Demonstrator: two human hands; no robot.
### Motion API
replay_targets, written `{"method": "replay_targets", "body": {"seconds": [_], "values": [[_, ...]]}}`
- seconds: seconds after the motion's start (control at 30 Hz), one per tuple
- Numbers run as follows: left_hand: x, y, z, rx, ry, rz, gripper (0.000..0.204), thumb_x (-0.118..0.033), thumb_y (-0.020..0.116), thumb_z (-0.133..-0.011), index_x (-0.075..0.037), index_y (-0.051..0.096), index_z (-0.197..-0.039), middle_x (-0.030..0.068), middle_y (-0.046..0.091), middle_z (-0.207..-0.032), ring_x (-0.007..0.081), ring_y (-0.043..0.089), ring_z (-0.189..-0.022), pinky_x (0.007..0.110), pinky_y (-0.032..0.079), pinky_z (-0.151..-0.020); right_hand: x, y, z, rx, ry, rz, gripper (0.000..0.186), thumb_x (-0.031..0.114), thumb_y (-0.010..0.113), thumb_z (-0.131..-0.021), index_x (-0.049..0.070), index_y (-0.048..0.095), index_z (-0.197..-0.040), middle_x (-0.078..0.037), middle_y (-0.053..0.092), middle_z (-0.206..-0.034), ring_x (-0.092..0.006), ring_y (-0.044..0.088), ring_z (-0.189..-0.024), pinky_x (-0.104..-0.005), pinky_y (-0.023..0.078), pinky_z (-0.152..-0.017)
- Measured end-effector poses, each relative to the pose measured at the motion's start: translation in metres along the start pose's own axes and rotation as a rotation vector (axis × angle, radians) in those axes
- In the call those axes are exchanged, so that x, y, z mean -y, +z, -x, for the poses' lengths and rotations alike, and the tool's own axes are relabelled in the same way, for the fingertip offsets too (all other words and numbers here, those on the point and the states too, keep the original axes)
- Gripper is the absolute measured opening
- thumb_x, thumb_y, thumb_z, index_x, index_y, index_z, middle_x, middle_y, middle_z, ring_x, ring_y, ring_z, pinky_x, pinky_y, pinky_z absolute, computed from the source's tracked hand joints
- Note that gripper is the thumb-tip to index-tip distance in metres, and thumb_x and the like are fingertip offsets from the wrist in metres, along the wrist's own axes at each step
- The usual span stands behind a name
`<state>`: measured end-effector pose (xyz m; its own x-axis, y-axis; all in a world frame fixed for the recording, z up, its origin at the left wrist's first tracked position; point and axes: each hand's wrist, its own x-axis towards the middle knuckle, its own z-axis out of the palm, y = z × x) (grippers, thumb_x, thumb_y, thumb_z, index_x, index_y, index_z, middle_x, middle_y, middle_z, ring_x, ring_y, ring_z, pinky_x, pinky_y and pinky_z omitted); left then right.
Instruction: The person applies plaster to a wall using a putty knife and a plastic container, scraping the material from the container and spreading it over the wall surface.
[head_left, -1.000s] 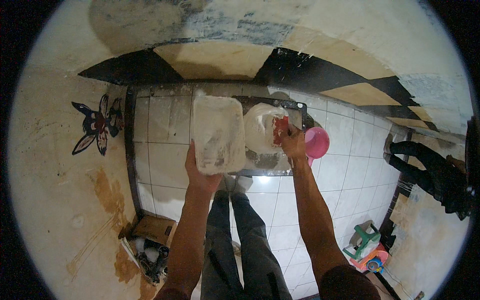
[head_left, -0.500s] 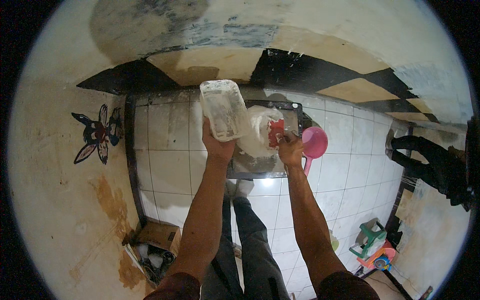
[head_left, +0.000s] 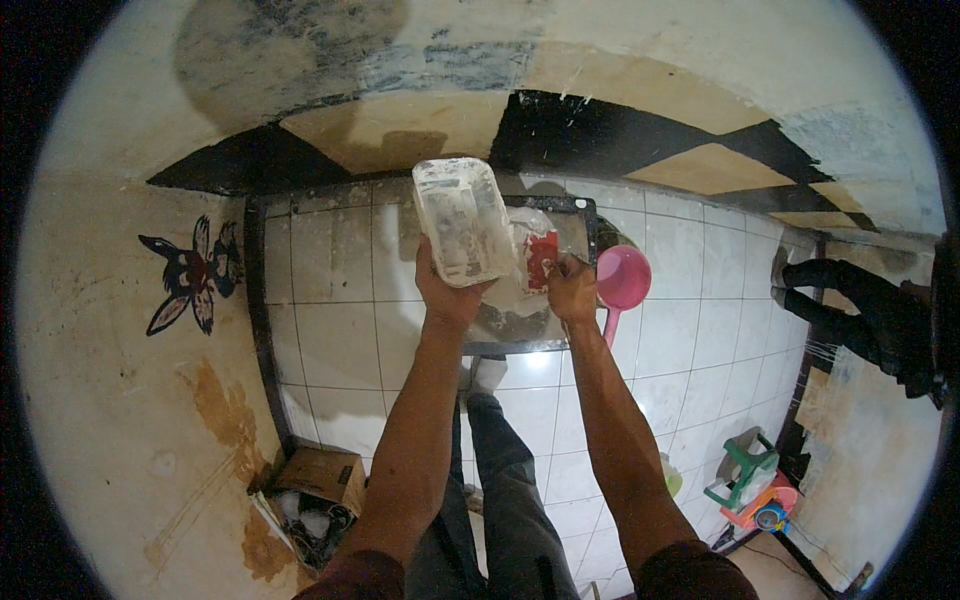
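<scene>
My left hand (head_left: 448, 296) is closed around the near end of a translucent plastic tub (head_left: 460, 225), tilted and smeared with white residue. To its right, my right hand (head_left: 573, 290) grips a red scraper (head_left: 541, 256) with white paste on its blade. The blade is close beside the tub's right side; whether they touch I cannot tell. Below both lies a dark-edged tray (head_left: 570, 203) on the floor, bearing a white plastic bag (head_left: 528, 218) with pale material, partly hidden by the tub and the scraper.
A pink dipper (head_left: 624, 277) rests right of the tray. The painted wall (head_left: 600, 140) rises just beyond. At lower left stands a cardboard box (head_left: 322, 474) with a dark bundle beside it. A green stool (head_left: 747, 474) and a person's dark-trousered legs (head_left: 850, 310) are at the right.
The tub has moved right, nearer to the scraper, and now covers more of the white bag. My right hand has shifted slightly left with the scraper. The view has shifted a little.
</scene>
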<state>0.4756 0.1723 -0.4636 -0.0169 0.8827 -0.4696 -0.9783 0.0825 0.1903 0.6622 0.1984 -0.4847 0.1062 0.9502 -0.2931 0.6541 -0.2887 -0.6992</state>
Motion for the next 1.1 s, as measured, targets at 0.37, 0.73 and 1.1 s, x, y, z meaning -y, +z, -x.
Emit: {"method": "replay_targets", "body": {"seconds": [0.37,0.73,1.1], "values": [[-0.006,0.008,0.038,0.208,0.386,-0.287,0.050,-0.039,0.042,-0.092,-0.010,0.044,-0.132,0.0111,0.050,-0.129,0.0303,0.049,-0.118,0.047,0.041,-0.100,-0.017,0.006,0.004,-0.028,0.038,-0.111,0.019,0.017,0.060,-0.088,0.000,0.068,-0.092,-0.013,0.069,-0.079,-0.0173,0.063,-0.069,-0.0324,0.048,-0.065],[-0.023,-0.027,0.005,0.094,0.365,-0.127,0.050,-0.042,0.038,-0.093,-0.010,0.045,-0.131,0.0106,0.050,-0.129,0.0316,0.047,-0.120,0.051,0.038,-0.101,-0.005,0.009,-0.008,-0.011,0.005,0.020,0.024,0.023,0.059,-0.084,0.000,0.064,-0.088,-0.024,0.064,-0.086,-0.0413,0.063,-0.082,-0.0444,0.049,-0.073],[-0.007,-0.028,-0.007,0.095,0.336,-0.331,0.052,-0.045,0.038,-0.092,-0.011,0.047,-0.130,0.0118,0.052,-0.127,0.0321,0.049,-0.118,0.053,0.040,-0.100,-0.020,0.004,-0.008,-0.038,-0.114,-0.001,0.018,0.013,0.060,-0.083,0.000,0.067,-0.092,-0.018,0.066,-0.078,-0.0242,0.063,-0.070,-0.0369,0.048,-0.066]]}}
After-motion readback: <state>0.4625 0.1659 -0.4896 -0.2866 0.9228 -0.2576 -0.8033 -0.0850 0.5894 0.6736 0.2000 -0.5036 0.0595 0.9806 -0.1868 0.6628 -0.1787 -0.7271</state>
